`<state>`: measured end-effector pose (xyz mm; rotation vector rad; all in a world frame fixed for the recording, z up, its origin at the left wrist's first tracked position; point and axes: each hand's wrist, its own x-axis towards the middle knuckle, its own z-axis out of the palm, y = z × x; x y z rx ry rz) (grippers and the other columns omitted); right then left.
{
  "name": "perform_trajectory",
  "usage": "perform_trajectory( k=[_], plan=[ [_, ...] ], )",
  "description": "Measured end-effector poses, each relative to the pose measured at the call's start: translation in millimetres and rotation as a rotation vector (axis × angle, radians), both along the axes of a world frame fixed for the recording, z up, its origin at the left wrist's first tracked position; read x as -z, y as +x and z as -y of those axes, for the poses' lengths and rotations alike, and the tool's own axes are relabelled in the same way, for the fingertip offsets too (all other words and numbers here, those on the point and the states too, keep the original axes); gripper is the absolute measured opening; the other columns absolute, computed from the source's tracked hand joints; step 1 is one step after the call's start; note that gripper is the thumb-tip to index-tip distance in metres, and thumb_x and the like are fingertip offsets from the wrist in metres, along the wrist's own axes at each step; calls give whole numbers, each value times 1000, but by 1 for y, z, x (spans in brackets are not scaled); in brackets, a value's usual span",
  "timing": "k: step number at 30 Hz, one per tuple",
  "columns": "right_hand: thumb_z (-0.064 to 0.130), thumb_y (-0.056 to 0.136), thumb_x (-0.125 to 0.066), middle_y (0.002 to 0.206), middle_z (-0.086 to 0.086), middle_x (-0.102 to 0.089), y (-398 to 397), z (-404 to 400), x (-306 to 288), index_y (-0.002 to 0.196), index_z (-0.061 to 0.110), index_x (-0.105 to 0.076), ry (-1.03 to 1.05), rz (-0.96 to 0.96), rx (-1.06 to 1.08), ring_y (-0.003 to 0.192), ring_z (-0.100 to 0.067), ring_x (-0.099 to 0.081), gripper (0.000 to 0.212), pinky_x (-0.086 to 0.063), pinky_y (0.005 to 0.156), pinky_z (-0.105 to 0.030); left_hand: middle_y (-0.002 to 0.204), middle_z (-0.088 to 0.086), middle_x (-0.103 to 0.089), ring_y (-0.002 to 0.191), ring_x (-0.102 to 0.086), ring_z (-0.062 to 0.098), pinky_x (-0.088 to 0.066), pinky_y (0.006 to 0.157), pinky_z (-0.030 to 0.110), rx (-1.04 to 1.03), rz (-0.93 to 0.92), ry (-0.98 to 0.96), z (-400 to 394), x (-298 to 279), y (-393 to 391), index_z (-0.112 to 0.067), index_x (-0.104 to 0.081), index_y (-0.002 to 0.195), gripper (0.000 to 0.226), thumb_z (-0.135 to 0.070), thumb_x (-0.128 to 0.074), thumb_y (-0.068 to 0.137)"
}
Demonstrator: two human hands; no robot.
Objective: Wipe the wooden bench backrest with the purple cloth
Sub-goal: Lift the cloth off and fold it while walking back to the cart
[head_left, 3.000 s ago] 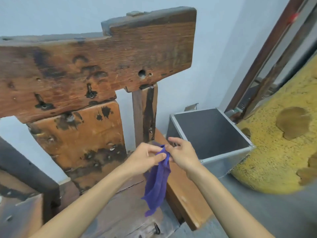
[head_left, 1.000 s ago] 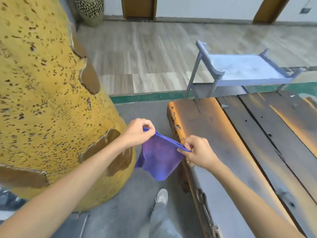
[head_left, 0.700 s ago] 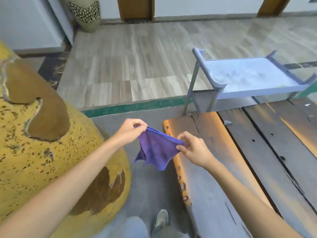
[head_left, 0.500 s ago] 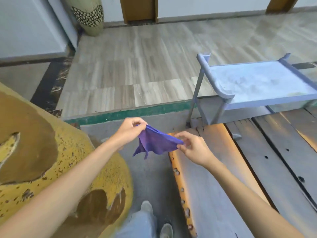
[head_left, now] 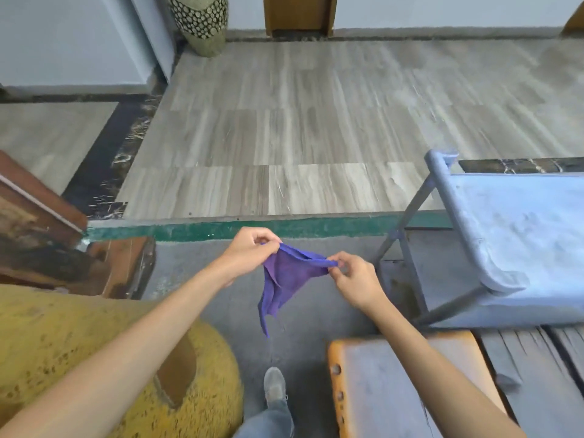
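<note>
The cloth [head_left: 289,275] hangs in mid-air between your hands, above the grey floor [head_left: 202,276] and well apart from any wood, with no backrest in view. Your left hand [head_left: 249,252] pinches one top corner, fingers closed on the fabric; your right hand [head_left: 354,279] pinches the other corner with thumb and forefinger, the remaining fingers loose. The top edge is stretched fairly taut between them and the rest droops to a point below.

Both arms reach forward at about waist height, elbows bent, wrists turned inward toward each other. One shoe [head_left: 275,387] shows beneath the cloth.

The risks, as they appear: both grips are light fingertip pinches on corners, so a sharp tug to straighten the fabric could pull one corner free and drop the cloth onto the dusty floor. The yellow pot [head_left: 94,343] sits close by your left arm and the end of the table [head_left: 379,390] lies under your right forearm, so turning without looking could knock either. The blue stand [head_left: 505,241] is also near on the right.
</note>
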<state>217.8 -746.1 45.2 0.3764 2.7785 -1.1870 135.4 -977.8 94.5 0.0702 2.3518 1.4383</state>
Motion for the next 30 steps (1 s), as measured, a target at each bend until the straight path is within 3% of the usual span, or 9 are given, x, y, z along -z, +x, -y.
perform_trajectory(
  k=[4, 7, 10, 14, 17, 23, 26, 28, 30],
  plan=[
    [19, 94, -59, 71, 6, -66, -63, 3, 14, 104, 27, -72, -6, 79, 72, 91, -32, -70, 18, -53, 83, -36, 67, -15, -73, 64, -62, -2, -47, 62, 11, -33, 45, 8, -1, 10, -51, -15, -78, 81, 19, -7, -61, 81],
    [13, 89, -55, 53, 8, -64, -96, 1, 18, 92, 24, -71, -203, 118, 186, 76, -28, -76, 20, -60, 80, -41, 68, -16, -73, 66, -63, -3, -48, 63, 10, 4, 74, 1, -11, 13, -83, -17, -77, 80, 19, -7, -61, 81],
    [10, 86, -59, 57, 11, -70, -122, -7, 20, 85, 23, -72, -340, 84, 295, 69, -19, -77, 19, -59, 73, -26, 69, -13, -74, 64, -62, -4, -47, 61, 8, 13, 88, 3, -21, 12, -116, -18, -78, 81, 19, -8, -61, 81],
    [13, 94, -62, 81, -9, -79, -171, -34, 16, 86, 18, -74, -532, 33, 435, 73, -17, -77, 15, -63, 81, -35, 77, -4, -73, 69, -61, 4, -48, 68, 17, 60, 124, 10, -49, 12, -172, -17, -78, 86, 19, -10, -62, 83],
    [20, 95, -66, 77, -7, -76, -219, -64, 17, 86, 15, -73, -577, 14, 476, 68, -11, -74, 13, -63, 81, -35, 79, 2, -72, 70, -59, 9, -46, 66, 19, 117, 116, 14, -80, 14, -224, -14, -78, 88, 18, -6, -62, 85],
    [11, 87, -63, 68, 2, -70, -312, -132, 30, 94, 23, -76, -445, 75, 364, 65, -11, -67, 18, -56, 76, -32, 89, 17, -74, 70, -59, 15, -46, 70, 30, 356, 3, -145, -136, 19, -357, -15, -75, 88, 18, -9, -58, 88],
    [12, 86, -63, 59, 6, -68, -345, -164, 29, 80, 37, -71, -211, 134, 235, 56, -5, -58, 27, -49, 65, -24, 91, -3, -70, 73, -60, 1, -47, 76, 26, 532, -142, -261, -171, 20, -417, -23, -71, 86, 19, -10, -59, 92],
    [15, 88, -68, 69, 2, -74, -373, -190, 24, 78, 39, -70, -135, 144, 212, 63, -10, -63, 27, -45, 63, -17, 96, -3, -67, 81, -59, 1, -45, 78, 26, 613, -218, -301, -205, 17, -460, -22, -73, 91, 20, -8, -59, 92],
    [16, 89, -73, 97, -1, -72, -392, -213, 15, 90, 26, -77, -94, 126, 211, 86, -13, -70, 11, -43, 75, -16, 100, 3, -69, 86, -60, 12, -44, 79, 29, 654, -281, -327, -237, 13, -489, -17, -74, 97, 19, -7, -57, 93]
  ],
)
